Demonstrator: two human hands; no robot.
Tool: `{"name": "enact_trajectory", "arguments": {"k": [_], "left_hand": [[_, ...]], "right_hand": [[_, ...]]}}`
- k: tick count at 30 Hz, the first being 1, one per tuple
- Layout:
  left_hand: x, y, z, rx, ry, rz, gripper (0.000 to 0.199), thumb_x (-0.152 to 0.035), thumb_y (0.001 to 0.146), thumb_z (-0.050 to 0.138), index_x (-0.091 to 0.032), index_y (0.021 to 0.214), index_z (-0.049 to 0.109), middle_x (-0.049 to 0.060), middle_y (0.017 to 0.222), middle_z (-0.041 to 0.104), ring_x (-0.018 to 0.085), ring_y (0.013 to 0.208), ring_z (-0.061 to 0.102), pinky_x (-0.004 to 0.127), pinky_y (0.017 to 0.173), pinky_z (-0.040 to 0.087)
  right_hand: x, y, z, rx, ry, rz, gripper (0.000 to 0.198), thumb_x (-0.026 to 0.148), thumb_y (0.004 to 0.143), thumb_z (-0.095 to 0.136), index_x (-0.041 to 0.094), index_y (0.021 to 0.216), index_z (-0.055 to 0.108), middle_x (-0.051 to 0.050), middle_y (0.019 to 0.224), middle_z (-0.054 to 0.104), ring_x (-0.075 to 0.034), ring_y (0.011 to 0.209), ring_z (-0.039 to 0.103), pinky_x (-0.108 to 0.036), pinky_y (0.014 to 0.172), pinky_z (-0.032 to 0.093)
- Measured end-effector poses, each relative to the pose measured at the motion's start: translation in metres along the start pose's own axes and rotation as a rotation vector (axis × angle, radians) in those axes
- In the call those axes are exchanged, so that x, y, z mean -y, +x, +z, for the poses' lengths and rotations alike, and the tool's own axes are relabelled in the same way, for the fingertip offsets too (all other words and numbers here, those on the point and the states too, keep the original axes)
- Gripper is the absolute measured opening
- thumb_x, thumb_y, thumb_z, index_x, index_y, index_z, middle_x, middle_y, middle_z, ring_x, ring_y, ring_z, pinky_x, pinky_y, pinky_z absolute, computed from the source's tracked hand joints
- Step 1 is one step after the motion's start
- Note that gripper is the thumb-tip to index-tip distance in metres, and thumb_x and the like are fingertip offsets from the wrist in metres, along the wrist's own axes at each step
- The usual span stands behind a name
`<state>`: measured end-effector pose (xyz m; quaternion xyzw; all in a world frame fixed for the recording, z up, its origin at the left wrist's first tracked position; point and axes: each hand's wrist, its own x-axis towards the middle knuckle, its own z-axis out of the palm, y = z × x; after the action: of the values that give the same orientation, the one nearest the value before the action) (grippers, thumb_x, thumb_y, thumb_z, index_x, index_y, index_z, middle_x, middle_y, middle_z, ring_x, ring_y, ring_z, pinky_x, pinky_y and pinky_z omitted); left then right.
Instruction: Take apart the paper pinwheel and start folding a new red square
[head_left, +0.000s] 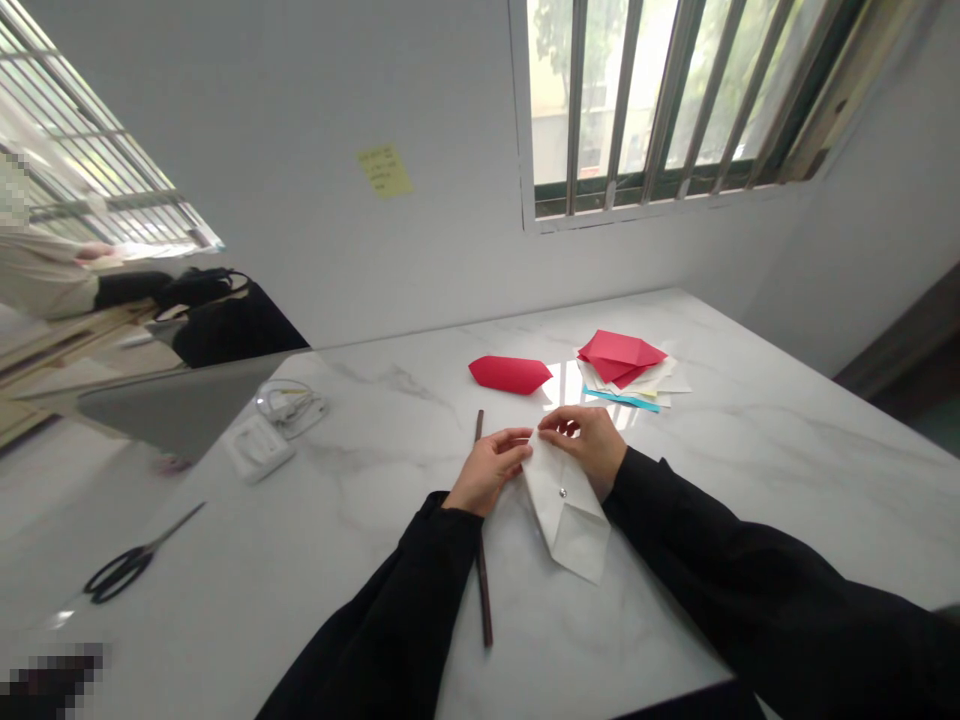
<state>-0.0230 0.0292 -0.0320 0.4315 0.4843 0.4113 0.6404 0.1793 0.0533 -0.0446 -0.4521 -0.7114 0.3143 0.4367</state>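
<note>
My left grip [486, 472] is narrow, thumb and fingers on the left side of a white folded paper piece [551, 478] near its pointed far end; my right grip [594, 442] pinches that tip. The paper's flap end extends from there toward the near edge of the white marbled surface [390, 560]. A slim dark-brown stick [484, 590] runs under my left wrist, just left of the paper. Toward the far edge lies a red folded paper with pointed ends [510, 375]; nearer the far right corner, a pile of red, white and blue papers [621, 362]. Black-handled scissors [124, 572] lie well apart, leftward.
</note>
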Motion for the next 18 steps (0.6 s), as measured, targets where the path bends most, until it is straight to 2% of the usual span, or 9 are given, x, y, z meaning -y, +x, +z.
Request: {"name": "enact_trajectory", "arguments": {"k": [3, 6, 8, 10, 12, 14, 16, 18], "left_hand": [[0.001, 0.001, 0.000, -0.031, 0.126, 0.062, 0.041, -0.022, 0.071, 0.080, -0.015, 0.111, 0.073, 0.007, 0.093, 0.074, 0.017, 0.080, 0.069, 0.029, 0.075, 0.054], [-0.001, 0.003, -0.004, -0.130, 0.312, 0.162, 0.044, -0.023, 0.075, 0.076, -0.017, 0.118, 0.071, 0.006, 0.098, 0.071, 0.017, 0.078, 0.068, 0.030, 0.072, 0.054], [-0.006, 0.002, -0.008, -0.234, 0.475, 0.307, 0.041, -0.025, 0.081, 0.072, -0.019, 0.121, 0.070, 0.008, 0.108, 0.071, 0.019, 0.085, 0.069, 0.033, 0.078, 0.055], [-0.013, 0.000, -0.011, -0.298, 0.660, 0.492, 0.033, -0.026, 0.087, 0.069, -0.021, 0.120, 0.072, 0.009, 0.115, 0.071, 0.021, 0.095, 0.068, 0.035, 0.087, 0.054], [-0.020, -0.005, -0.012, -0.237, 0.823, 0.618, 0.023, -0.026, 0.092, 0.066, -0.024, 0.113, 0.075, 0.007, 0.113, 0.073, 0.022, 0.099, 0.067, 0.035, 0.088, 0.053], [-0.025, -0.009, -0.012, -0.104, 0.937, 0.676, 0.016, -0.028, 0.094, 0.066, -0.025, 0.105, 0.077, 0.005, 0.107, 0.075, 0.023, 0.100, 0.066, 0.037, 0.090, 0.052], [-0.026, -0.012, -0.011, 0.008, 1.013, 0.704, 0.012, -0.027, 0.094, 0.068, -0.025, 0.100, 0.078, 0.004, 0.102, 0.075, 0.024, 0.101, 0.066, 0.041, 0.097, 0.051], [-0.023, -0.013, -0.010, 0.079, 1.057, 0.688, 0.011, -0.023, 0.093, 0.069, -0.025, 0.099, 0.078, 0.003, 0.100, 0.075, 0.025, 0.101, 0.065, 0.042, 0.098, 0.050]], "right_hand": [[0.001, 0.002, -0.005, -0.136, -0.059, -0.042, 0.012, 0.035, 0.091, 0.072, 0.025, 0.092, 0.079, -0.005, 0.085, 0.077, -0.021, 0.074, 0.063, -0.037, 0.077, 0.051], [-0.007, 0.008, -0.014, -0.200, -0.118, -0.001, 0.010, 0.031, 0.091, 0.071, 0.025, 0.093, 0.078, -0.006, 0.088, 0.077, -0.022, 0.076, 0.063, -0.038, 0.079, 0.051], [-0.013, 0.012, -0.020, -0.191, -0.154, 0.047, 0.009, 0.026, 0.089, 0.071, 0.025, 0.092, 0.079, -0.006, 0.090, 0.079, -0.023, 0.077, 0.064, -0.038, 0.077, 0.050], [-0.015, 0.015, -0.025, -0.181, -0.186, 0.020, 0.011, 0.024, 0.089, 0.071, 0.024, 0.094, 0.080, -0.007, 0.094, 0.079, -0.023, 0.078, 0.064, -0.037, 0.076, 0.049], [-0.011, 0.015, -0.028, -0.109, -0.194, -0.077, 0.011, 0.026, 0.091, 0.070, 0.024, 0.095, 0.081, -0.006, 0.092, 0.078, -0.020, 0.075, 0.063, -0.034, 0.073, 0.049], [-0.001, 0.012, -0.030, 0.049, -0.187, -0.178, 0.010, 0.027, 0.092, 0.072, 0.023, 0.093, 0.081, -0.004, 0.083, 0.075, -0.017, 0.069, 0.060, -0.031, 0.069, 0.047], [0.009, 0.008, -0.030, 0.218, -0.186, -0.239, 0.007, 0.028, 0.090, 0.076, 0.023, 0.092, 0.081, -0.002, 0.077, 0.073, -0.015, 0.068, 0.059, -0.028, 0.068, 0.045], [0.017, 0.004, -0.031, 0.358, -0.199, -0.266, 0.011, 0.029, 0.087, 0.082, 0.023, 0.096, 0.081, -0.001, 0.080, 0.074, -0.015, 0.071, 0.061, -0.027, 0.069, 0.045]]}}
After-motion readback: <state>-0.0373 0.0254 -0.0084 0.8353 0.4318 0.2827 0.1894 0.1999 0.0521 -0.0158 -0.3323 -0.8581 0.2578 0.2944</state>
